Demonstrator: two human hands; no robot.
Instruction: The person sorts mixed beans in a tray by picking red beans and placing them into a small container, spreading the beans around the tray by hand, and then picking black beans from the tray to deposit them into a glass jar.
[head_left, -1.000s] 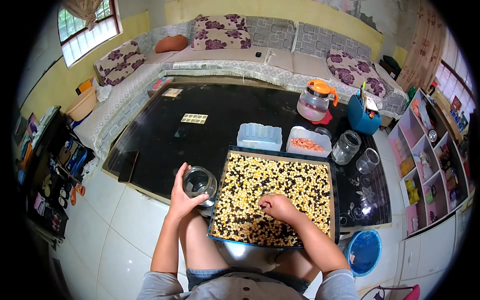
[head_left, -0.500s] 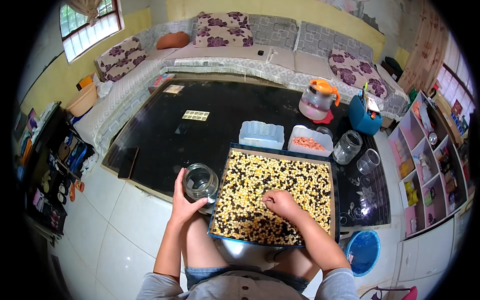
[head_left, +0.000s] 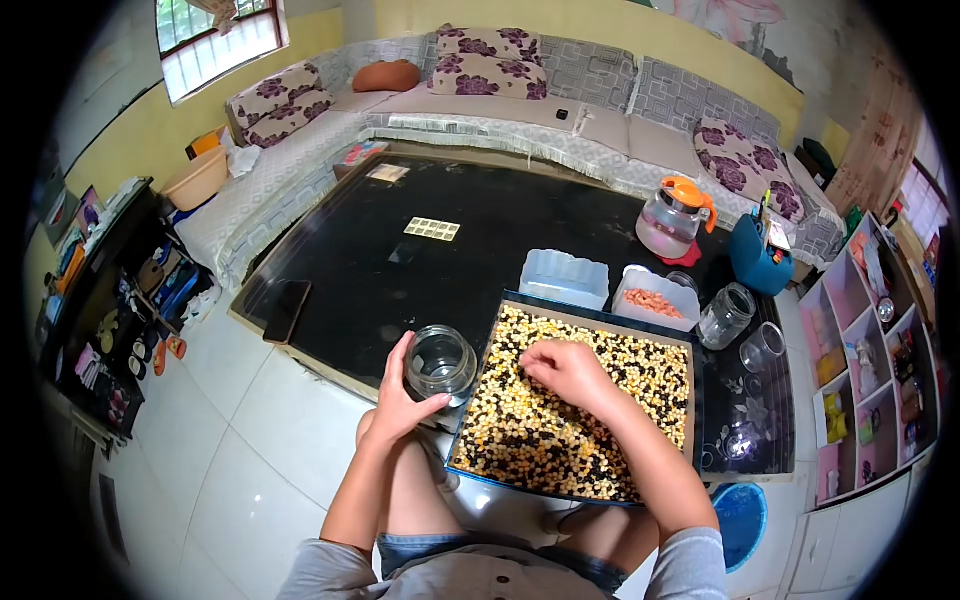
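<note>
My left hand (head_left: 405,405) is wrapped round the side of a glass jar (head_left: 441,362), fingers on the left and thumb on the near right, so I have it clamped. The jar's open mouth faces up, just beside the left edge of a wide, shallow tray (head_left: 689,410). I cannot make out anything inside the jar, nor tell whether my grip bears all its weight.

The tray lies over the near edge of the black table (head_left: 350,240) and above my legs, spread with mixed yellow and black grains (head_left: 520,440). My right hand (head_left: 572,375) is over the middle of them, towards the far side, palm down with the fingers curled in and the tips close to one another. Whether anything is pinched there I cannot tell; the back of my hand hides it.

I judge the step in hand to be picking through the grains by fingertip, with the jar held ready at the left. The next move seems to call for a light, exact pinch on the right and a steady jar mouth on the left, knocking neither the tray's edge nor the glass.

Past the tray's far edge stand a pale tub (head_left: 565,280) and, right of it, a second tub holding pink pieces (head_left: 650,301).
</note>
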